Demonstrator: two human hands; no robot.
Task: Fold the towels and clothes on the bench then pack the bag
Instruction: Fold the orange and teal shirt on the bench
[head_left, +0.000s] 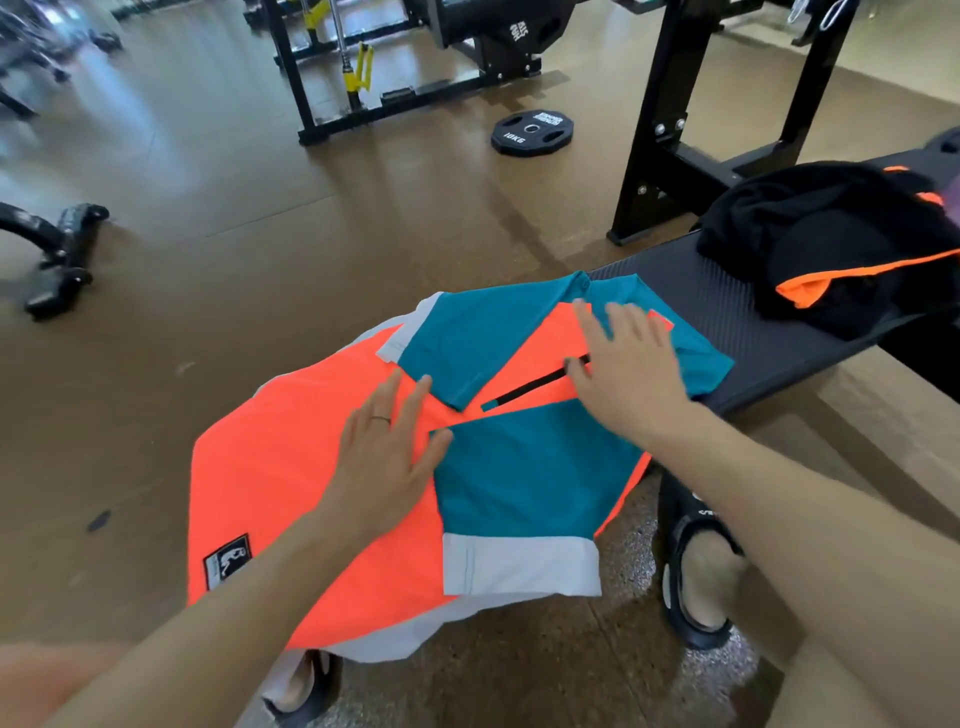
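An orange, teal and white shirt (291, 467) lies spread over the near end of the black bench (727, 312), its two teal sleeves folded in across the body. My left hand (384, 457) presses flat on the orange body beside the lower sleeve, fingers straight. Flat on the upper chest by the black zip rests my right hand (623, 374), its fingers spread. A crumpled pile of black clothes with orange trim (831, 244) sits farther along the bench at the right. No bag is in view.
A black rack upright (670, 104) stands behind the bench. A 10 kg weight plate (532, 132) lies on the brown floor beyond. A machine base (57, 254) sits at the left. My sandalled foot (701, 566) stands beside the bench.
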